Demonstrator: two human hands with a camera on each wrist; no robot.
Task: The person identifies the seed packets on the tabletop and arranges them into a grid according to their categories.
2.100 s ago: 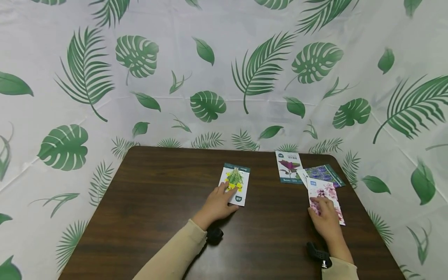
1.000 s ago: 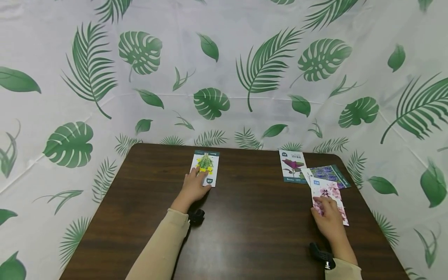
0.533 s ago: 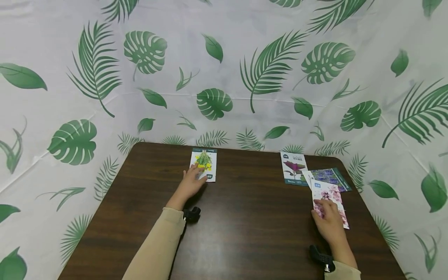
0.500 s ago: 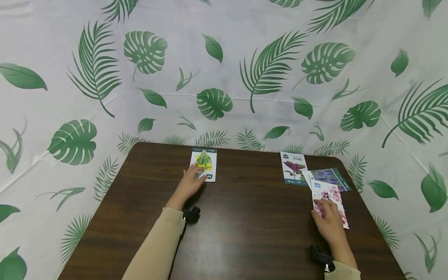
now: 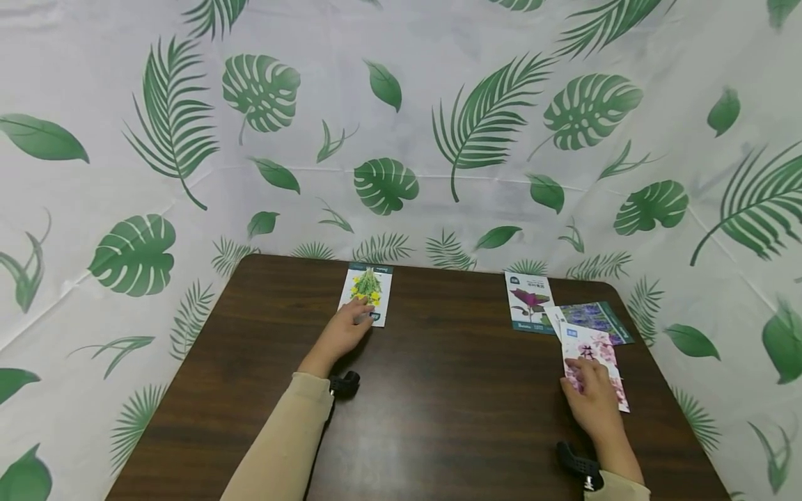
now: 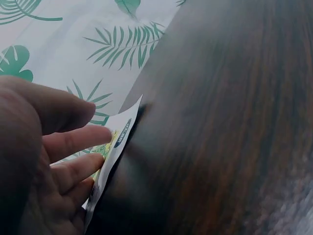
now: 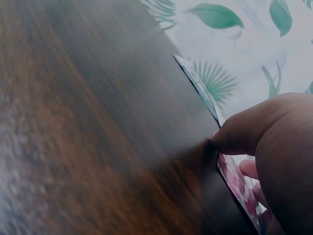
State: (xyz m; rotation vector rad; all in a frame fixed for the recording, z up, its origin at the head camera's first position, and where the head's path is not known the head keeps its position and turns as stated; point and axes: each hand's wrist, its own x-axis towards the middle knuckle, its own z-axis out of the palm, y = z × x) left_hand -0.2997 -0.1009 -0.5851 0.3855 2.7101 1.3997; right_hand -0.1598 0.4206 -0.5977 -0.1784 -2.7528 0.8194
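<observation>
A seed packet with yellow flowers (image 5: 368, 284) lies flat near the table's back edge, left of centre. My left hand (image 5: 340, 335) rests its fingertips on the packet's near part, and in the left wrist view the thumb is raised off it. On the right side is a packet with pink blossoms (image 5: 595, 342). My right hand (image 5: 594, 398) lies over the near half of that pink packet with spread fingers. In the right wrist view its thumb (image 7: 234, 132) is at the packet's edge, down by the tabletop. The hand hides part of the pink print.
Behind the pink packet, a packet with a purple-leaved plant (image 5: 528, 300) and one with blue-violet flowers (image 5: 592, 316) lie partly overlapped. The dark wooden table (image 5: 451, 390) ends at a white leaf-print cloth (image 5: 438, 223) behind it.
My left hand has slid the yellow-flower packet left and toward the back edge, mostly over a second ago. Lately it has barely moved. My right hand stays on the pink packet.
</observation>
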